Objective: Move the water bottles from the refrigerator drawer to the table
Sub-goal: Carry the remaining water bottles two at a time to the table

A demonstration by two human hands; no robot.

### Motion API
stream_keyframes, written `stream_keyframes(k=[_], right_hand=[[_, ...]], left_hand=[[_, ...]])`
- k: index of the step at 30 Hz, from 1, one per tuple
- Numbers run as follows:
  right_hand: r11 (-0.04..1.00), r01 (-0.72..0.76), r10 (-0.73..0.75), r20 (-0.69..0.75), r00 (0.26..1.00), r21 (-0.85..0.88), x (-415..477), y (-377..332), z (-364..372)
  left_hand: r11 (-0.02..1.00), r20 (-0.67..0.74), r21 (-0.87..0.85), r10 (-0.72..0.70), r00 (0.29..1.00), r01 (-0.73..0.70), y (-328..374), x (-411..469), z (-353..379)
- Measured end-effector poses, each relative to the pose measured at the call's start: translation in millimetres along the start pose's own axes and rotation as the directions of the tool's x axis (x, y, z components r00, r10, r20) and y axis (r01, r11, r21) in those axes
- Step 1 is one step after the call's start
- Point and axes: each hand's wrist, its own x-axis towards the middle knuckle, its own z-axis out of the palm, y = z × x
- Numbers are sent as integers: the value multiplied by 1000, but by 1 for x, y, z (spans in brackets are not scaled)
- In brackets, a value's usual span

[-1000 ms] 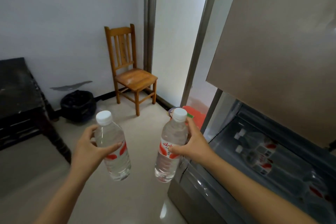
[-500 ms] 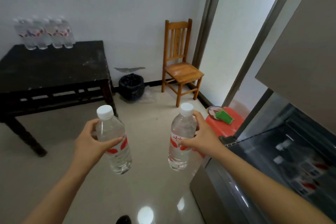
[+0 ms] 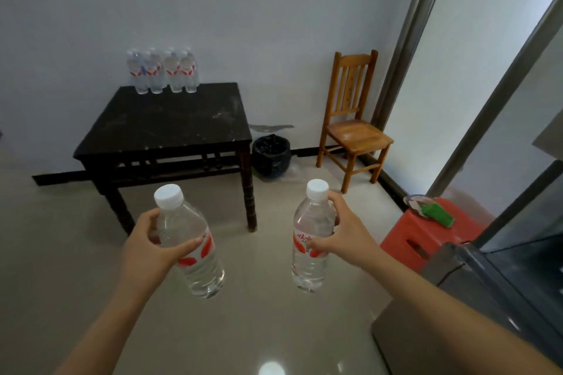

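Head camera looks over the floor toward the table (image 3: pixel 170 128), both arms stretched out in front. The left hand (image 3: pixel 146 250) has fingers and thumb wrapped round the middle of the left bottle (image 3: pixel 202 272), at its red label; this bottle leans, cap toward the person's left. The right hand (image 3: pixel 342 237) clasps the right bottle (image 3: pixel 310 222) at its shoulder and upper label, and it hangs nearly upright. Both are in the air over the floor, well short of the table's near edge. A row of bottles (image 3: pixel 163 70) stands at the table's far edge, toward its far left corner. A corner of the refrigerator drawer (image 3: pixel 493 277) shows at lower right.

Both bottles look full and capped, so probably fairly heavy for one hand. The thin clear plastic likely gives when squeezed and, coming from the cold, may be slick. A full wrap at the label seems the safest hold.
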Motion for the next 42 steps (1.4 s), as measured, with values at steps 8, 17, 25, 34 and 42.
stream_keyframes(k=[8, 17, 25, 34, 42], right_hand=[[997, 64, -64, -10, 998, -38, 15, -69, 141], [992, 108, -105, 55, 993, -64, 37, -128, 233], [986, 165, -162, 89, 983, -37, 101, -168, 288], [968, 247, -241, 122, 963, -34, 203, -215, 358], [968, 250, -247, 105, 963, -19, 272, -257, 406]], left_hand=[[1000, -84, -2, 6, 996, -6, -50, 23, -155], [998, -205, -13, -60, 977, 59, -87, 35, -251], [994, -240, -17, -108, 965, 107, -107, 81, -293], [998, -337, -8, -65, 939, 67, -114, 184, -345], [1000, -409, -23, -28, 912, 20, -120, 256, -388]])
